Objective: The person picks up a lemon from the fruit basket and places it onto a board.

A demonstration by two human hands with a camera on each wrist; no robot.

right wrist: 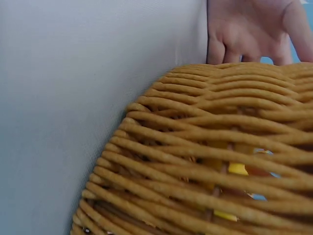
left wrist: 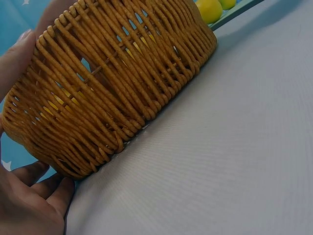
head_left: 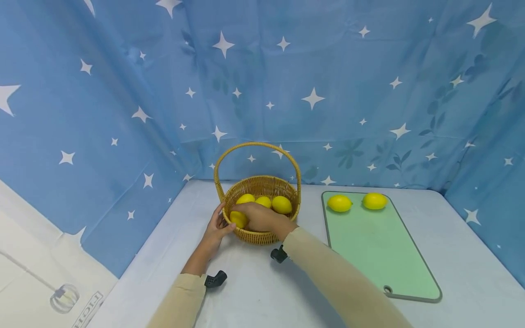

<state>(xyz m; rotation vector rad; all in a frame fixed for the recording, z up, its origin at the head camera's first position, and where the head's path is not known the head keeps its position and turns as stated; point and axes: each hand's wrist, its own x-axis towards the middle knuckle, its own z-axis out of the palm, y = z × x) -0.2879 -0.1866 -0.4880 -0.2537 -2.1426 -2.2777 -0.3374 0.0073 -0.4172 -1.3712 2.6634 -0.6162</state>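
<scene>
A round wicker basket [head_left: 258, 237] with a tall arched handle stands on the white table, holding several yellow lemons [head_left: 281, 205]. My left hand [head_left: 214, 231] grips the basket's left side, its thumb at the rim. In the left wrist view, the fingers of that hand [left wrist: 32, 196] lie against the wicker low down. My right hand [head_left: 258, 216] reaches over the front rim into the basket. Its fingers bend over the leftmost front lemon [head_left: 239, 220], with the thumb and fingertips mostly hidden. Through gaps in the weave, the right wrist view shows bits of yellow lemon [right wrist: 238, 169].
Right of the basket lies a green cutting board [head_left: 377, 248] with a grey edge. Two lemons rest near its far end, one on the left [head_left: 339, 203] and one on the right [head_left: 374, 201]. A blue star-patterned curtain [head_left: 262, 82] hangs behind the table and along its sides.
</scene>
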